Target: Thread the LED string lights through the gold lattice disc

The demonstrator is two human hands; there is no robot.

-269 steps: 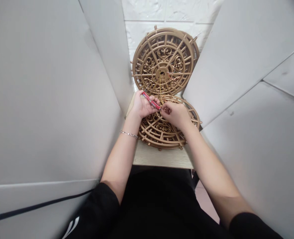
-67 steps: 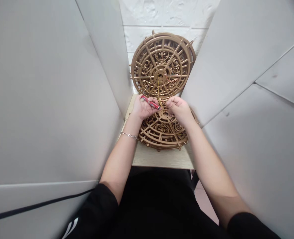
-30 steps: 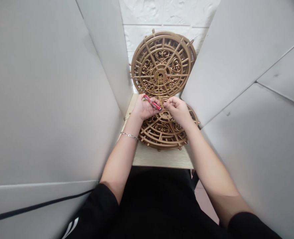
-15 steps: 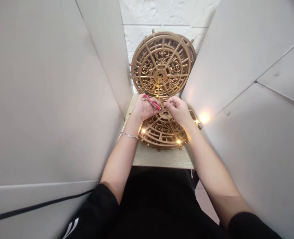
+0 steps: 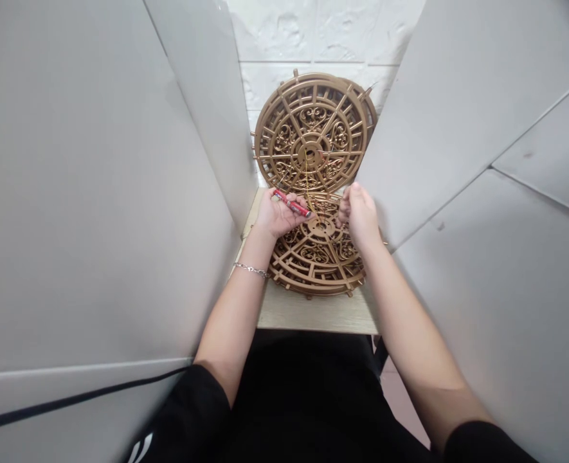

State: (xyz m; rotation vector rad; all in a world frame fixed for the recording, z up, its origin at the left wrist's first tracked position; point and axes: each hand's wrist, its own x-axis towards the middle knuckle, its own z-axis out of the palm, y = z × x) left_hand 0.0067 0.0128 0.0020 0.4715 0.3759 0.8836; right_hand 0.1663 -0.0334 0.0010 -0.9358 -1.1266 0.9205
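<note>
A round gold openwork frame [image 5: 316, 257] lies flat on a small wooden table [image 5: 308, 312]. My left hand [image 5: 277, 215] is closed round a red battery-like stick [image 5: 291, 202] over the frame's far left part. A thin wire [image 5: 307, 183] runs from by the stick's tip up toward the upright frames. My right hand [image 5: 359, 215] hovers over the frame's right side with fingers curled together; what they pinch, if anything, is too small to make out.
Two more gold round frames [image 5: 313, 132] stand upright against the white textured wall [image 5: 313, 35] behind the table. Tall grey panels close in on the left [image 5: 96, 193] and the right [image 5: 481, 161]. A silver bracelet [image 5: 251, 269] circles my left wrist.
Small lights on the flat frame glowed half a second ago and are dark now. My right hand has moved right, away from the stick's tip. The camera has tilted slightly.
</note>
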